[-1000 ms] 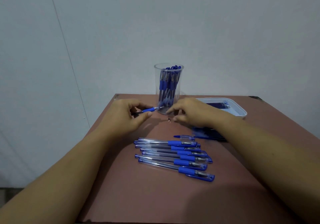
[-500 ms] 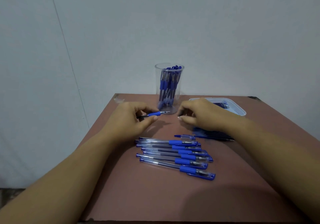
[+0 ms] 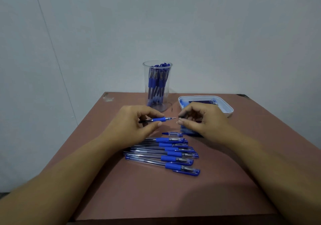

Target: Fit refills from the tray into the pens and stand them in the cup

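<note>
My left hand (image 3: 133, 125) grips a blue-gripped pen (image 3: 159, 119) lying level, its bare refill tip pointing right. My right hand (image 3: 203, 120) pinches a small metal tip piece (image 3: 179, 120) just right of that refill tip, a short gap between them. A clear cup (image 3: 157, 85) holding several blue pens stands behind the hands. The white tray (image 3: 224, 105) with refills sits at the back right, partly hidden by my right hand. Several capped pens (image 3: 166, 153) lie in a row in front of the hands.
A loose blue cap (image 3: 172, 134) lies above the row of pens. A dark pile of refills (image 3: 190, 132) shows under my right hand. The brown table (image 3: 156, 193) ends at a front edge near me; a pale wall stands behind it.
Both hands lifted off the table. My right hand picked up the small metal piece that lay on the table and brought it close to the pen tip.
</note>
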